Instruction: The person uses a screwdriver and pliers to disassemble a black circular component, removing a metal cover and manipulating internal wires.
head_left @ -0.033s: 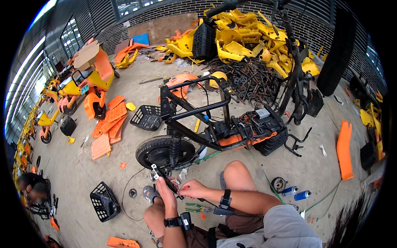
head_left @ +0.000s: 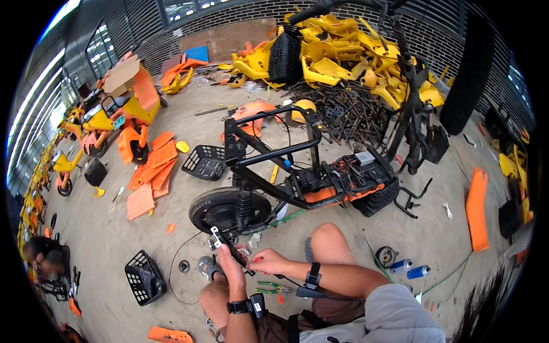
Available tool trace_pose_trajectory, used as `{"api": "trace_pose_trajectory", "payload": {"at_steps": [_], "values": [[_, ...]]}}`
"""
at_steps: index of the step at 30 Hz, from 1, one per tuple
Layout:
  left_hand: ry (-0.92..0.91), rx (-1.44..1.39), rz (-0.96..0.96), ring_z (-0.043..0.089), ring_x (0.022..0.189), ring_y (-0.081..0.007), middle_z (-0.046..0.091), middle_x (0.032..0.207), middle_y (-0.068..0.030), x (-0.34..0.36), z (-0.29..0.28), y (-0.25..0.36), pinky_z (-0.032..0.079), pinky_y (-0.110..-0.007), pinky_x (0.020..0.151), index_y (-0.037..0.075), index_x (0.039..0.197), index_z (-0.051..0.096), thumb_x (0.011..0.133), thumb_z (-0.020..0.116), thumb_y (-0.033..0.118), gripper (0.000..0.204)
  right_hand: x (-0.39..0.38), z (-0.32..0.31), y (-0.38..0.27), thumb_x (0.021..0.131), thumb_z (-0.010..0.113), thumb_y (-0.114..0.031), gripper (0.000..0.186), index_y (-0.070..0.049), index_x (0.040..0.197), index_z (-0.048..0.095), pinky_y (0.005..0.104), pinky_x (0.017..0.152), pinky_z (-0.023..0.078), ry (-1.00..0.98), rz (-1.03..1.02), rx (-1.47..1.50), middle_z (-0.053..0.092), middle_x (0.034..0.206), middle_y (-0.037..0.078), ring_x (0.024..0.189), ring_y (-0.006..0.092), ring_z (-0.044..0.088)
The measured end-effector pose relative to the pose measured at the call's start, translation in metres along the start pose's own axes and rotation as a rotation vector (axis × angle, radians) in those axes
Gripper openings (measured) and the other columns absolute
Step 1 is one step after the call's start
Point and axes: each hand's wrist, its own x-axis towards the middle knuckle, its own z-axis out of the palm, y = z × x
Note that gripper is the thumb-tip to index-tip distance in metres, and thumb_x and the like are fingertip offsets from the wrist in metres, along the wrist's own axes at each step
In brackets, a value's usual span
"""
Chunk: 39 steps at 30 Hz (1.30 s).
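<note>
My left hand [head_left: 230,267] is closed around a slim black part [head_left: 238,256] with a silver metal bracket [head_left: 215,236] at its upper end. Against the lower end of that part, my right hand [head_left: 270,262] is closed on a small red-handled tool [head_left: 261,259]; its tip is too small to make out. Just beyond my hands stands a stripped black scooter frame [head_left: 274,153] with its rear wheel [head_left: 229,210] still on. Pliers with green and yellow handles [head_left: 273,287] lie on the floor beside my right wrist.
Black baskets [head_left: 146,278] sit at left and behind the wheel. Two blue spray cans [head_left: 418,271] and a round hub part [head_left: 386,255] lie at right. Orange panels [head_left: 151,171], a yellow panel heap [head_left: 337,51] and parked scooters surround the space. Another person [head_left: 48,257] crouches far left.
The surroundings have shifted very slightly in the picture. Both hands keep the same hold and almost the same place.
</note>
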Motion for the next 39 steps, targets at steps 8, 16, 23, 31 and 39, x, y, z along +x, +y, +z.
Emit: {"api": "trace_pose_trajectory", "payload": {"at_steps": [8, 16, 23, 31, 39], "values": [[0.042, -0.006, -0.044, 0.055, 0.057, -0.011, 0.062, 0.078, -0.0046, 0.006, 0.005, -0.013, 0.046, -0.027, 0.051, 0.008, 0.106, 0.053, 0.103, 0.041, 0.045, 0.039, 0.005, 0.001, 0.012, 0.086, 0.072, -0.022, 0.023, 0.0, 0.093, 0.07, 0.0231, 0.049, 0.043, 0.1, -0.01, -0.098, 0.062, 0.066, 0.001, 0.054, 0.0071, 0.054], [0.02, 0.136, 0.033, 0.063, 0.086, -0.0204, 0.064, 0.091, -0.0117, -0.007, 0.014, -0.009, 0.049, -0.034, 0.077, 0.008, 0.142, 0.041, 0.099, 0.05, 0.047, 0.058, -0.007, 0.005, 0.012, 0.088, 0.058, -0.009, 0.012, 0.001, 0.088, 0.064, 0.0266, 0.05, 0.047, 0.115, 0.028, -0.007, 0.06, 0.069, 0.006, 0.054, 0.0137, 0.056], [0.06, 0.267, 0.115, 0.058, 0.083, -0.0179, 0.061, 0.095, -0.0104, -0.013, 0.014, -0.002, 0.048, -0.032, 0.076, 0.007, 0.146, 0.035, 0.1, 0.051, 0.042, 0.06, 0.0, 0.001, 0.014, 0.091, 0.058, -0.009, 0.012, 0.002, 0.091, 0.062, 0.0286, 0.052, 0.048, 0.02, 0.048, 0.058, 0.06, 0.073, 0.007, 0.057, 0.0149, 0.057], [0.044, 0.181, 0.209, 0.053, 0.066, -0.0106, 0.06, 0.085, -0.0045, 0.001, 0.018, -0.019, 0.045, -0.027, 0.057, 0.008, 0.133, 0.043, 0.101, 0.048, 0.04, 0.046, -0.002, -0.006, 0.012, 0.091, 0.065, -0.012, 0.015, 0.001, 0.097, 0.067, 0.0232, 0.052, 0.045, 0.028, 0.08, 0.09, 0.062, 0.076, 0.003, 0.06, 0.0097, 0.055], [0.021, 0.061, 0.044, 0.053, 0.056, -0.0091, 0.061, 0.079, -0.0041, 0.0, 0.013, -0.007, 0.041, -0.025, 0.045, 0.007, 0.108, 0.047, 0.103, 0.042, 0.039, 0.032, 0.002, -0.004, 0.016, 0.091, 0.063, -0.013, 0.014, -0.001, 0.096, 0.067, 0.0235, 0.053, 0.045, -0.017, 0.063, 0.14, 0.061, 0.076, 0.002, 0.062, 0.0087, 0.055]]}}
